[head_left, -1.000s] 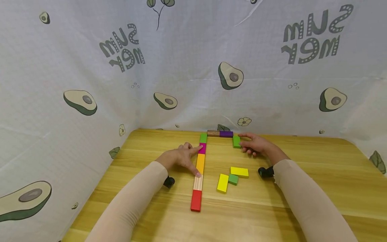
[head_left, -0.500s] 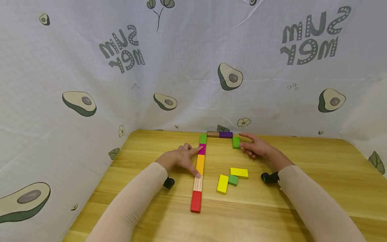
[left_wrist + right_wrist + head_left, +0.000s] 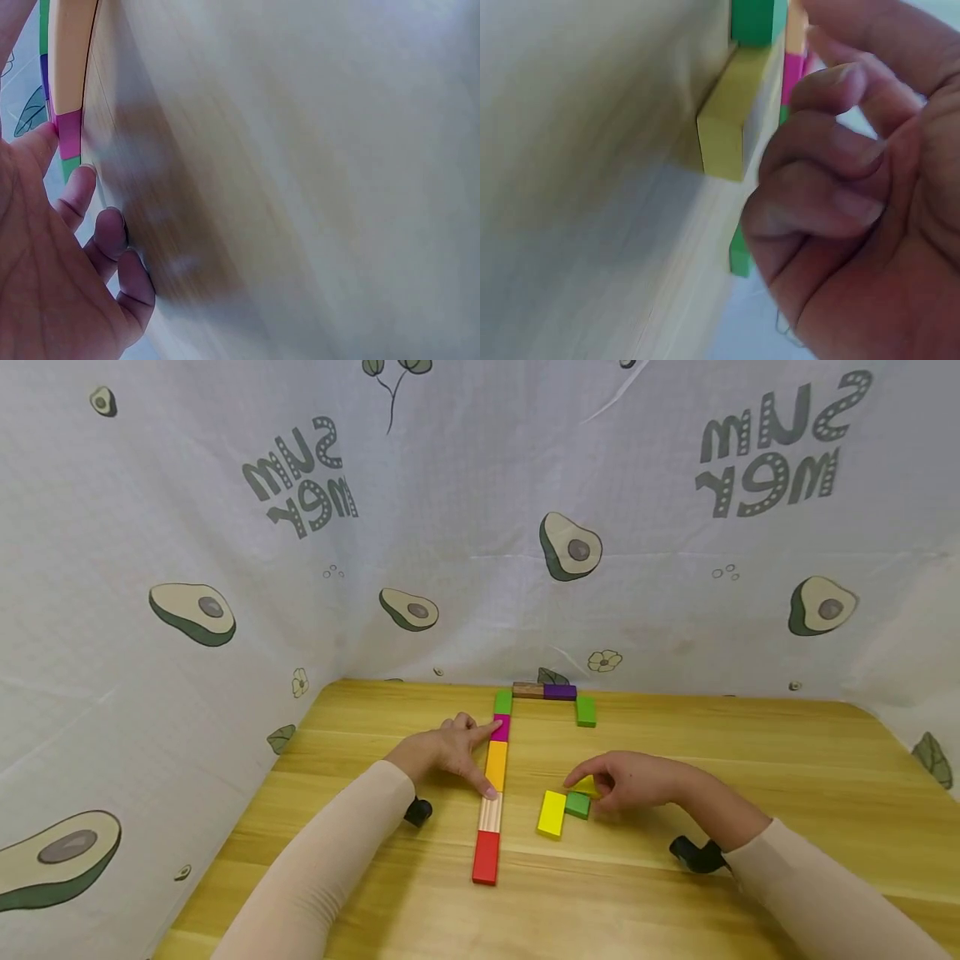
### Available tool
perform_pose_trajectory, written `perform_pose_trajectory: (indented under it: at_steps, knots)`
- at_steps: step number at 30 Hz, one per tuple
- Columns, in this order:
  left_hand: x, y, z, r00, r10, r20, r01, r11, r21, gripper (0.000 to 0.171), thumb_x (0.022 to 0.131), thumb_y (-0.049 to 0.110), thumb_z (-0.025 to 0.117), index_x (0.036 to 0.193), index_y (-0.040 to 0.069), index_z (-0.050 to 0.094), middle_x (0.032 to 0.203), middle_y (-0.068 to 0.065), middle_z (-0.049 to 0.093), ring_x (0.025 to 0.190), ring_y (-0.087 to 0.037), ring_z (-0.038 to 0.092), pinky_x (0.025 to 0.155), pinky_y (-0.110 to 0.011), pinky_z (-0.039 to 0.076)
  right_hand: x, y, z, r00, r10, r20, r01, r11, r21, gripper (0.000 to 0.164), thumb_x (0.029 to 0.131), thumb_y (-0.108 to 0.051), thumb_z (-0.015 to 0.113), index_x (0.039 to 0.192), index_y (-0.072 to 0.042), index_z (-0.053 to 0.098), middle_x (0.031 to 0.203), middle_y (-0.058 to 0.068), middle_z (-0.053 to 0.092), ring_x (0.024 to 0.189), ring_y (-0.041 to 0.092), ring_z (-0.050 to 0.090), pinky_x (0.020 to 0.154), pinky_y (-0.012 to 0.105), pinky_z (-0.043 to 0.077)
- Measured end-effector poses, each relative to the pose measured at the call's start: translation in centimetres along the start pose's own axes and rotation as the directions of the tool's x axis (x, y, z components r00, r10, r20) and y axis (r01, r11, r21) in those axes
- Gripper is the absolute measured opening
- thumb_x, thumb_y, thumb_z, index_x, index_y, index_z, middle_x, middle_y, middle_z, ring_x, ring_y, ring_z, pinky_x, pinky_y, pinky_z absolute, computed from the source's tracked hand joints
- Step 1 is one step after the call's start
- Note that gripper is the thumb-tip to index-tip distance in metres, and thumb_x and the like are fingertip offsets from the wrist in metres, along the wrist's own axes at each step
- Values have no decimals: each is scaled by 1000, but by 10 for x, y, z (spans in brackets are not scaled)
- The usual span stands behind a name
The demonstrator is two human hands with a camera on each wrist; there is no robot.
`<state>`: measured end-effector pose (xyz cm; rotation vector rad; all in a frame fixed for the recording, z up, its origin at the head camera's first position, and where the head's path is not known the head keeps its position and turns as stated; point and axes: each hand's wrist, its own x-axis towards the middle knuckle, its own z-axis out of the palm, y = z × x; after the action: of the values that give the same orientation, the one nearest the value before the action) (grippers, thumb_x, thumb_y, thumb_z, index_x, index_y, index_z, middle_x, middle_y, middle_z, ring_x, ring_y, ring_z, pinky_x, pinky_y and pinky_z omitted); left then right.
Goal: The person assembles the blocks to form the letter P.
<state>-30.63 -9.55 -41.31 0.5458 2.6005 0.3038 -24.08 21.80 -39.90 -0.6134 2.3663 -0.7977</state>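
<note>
A straight row of blocks stretches away from me. My left hand (image 3: 450, 747) lies along it, index fingertip on the magenta block (image 3: 500, 729) and thumb tip on the bare-wood block (image 3: 490, 815), spanning the orange block (image 3: 496, 764). My right hand (image 3: 641, 777) hovers over a yellow block (image 3: 587, 785), mostly covering it in the head view. Its thumb and index finger stand apart, by that block and the small green block (image 3: 577, 805). In the right wrist view the other fingers curl beside the yellow block (image 3: 735, 112) without gripping it.
A second yellow block (image 3: 551, 814) lies left of the small green one. The row ends in a red block (image 3: 485, 858) nearby and a green block (image 3: 503, 702) far off. At the back are brown (image 3: 528, 691), purple (image 3: 560, 692) and green blocks (image 3: 586, 712), near the curtain (image 3: 480, 527).
My right hand has left the green block at the back right and come nearer, over the yellow block. That green block stays in place. The left hand has not moved.
</note>
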Motion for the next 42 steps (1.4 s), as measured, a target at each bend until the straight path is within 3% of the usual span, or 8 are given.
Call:
perform_pose_trajectory:
  at_steps: [9,15,18,22,28,42]
  knots:
    - [0,-1,1,1000,8,2,-8,1000,-3,125,60,75,85,161,49,17,150,-6,33,128,-24,36,107,-47,43,0,2,15,996,-64,-61,56,990,-129,32,89,-17,79,118,-29,70,70,-6,46,63,10,43,60,24,36]
    - [0,-1,0,1000,13,-1,-13,1000,-1,126,59,76,84,161,49,16,154,-7,31,128,-23,36,108,-48,42,3,-3,5,993,-85,-77,76,991,-110,27,86,-27,83,108,-24,68,72,-5,49,63,10,45,59,24,37]
    - [1,-2,0,1000,13,-1,-13,1000,-5,126,59,77,84,161,49,16,153,-6,31,129,-23,36,109,-49,42,15,-8,-2,987,-81,-138,76,996,-39,32,86,-29,83,109,-16,66,75,-1,52,65,13,46,59,24,38]
    - [1,-1,0,1000,11,3,-11,1000,-13,126,59,76,85,161,50,16,150,-5,32,129,-23,36,109,-49,42,45,-13,-1,968,-47,-245,37,998,-45,36,87,-31,82,110,-12,63,79,2,56,68,17,49,61,26,42]
    - [0,-1,0,1000,14,6,-14,1000,-4,126,58,79,83,161,49,16,151,-6,33,128,-23,37,108,-50,42,83,-20,5,966,2,-259,-24,996,-84,34,90,-31,79,111,-11,62,81,2,60,70,16,53,66,28,46]
    - [3,-4,-2,1000,-2,21,2,1000,-21,128,55,81,83,160,52,15,154,-6,30,131,-24,36,110,-53,42,101,-24,8,961,32,-276,-40,999,-23,36,92,-34,77,118,-14,61,76,2,58,68,17,51,65,29,43]
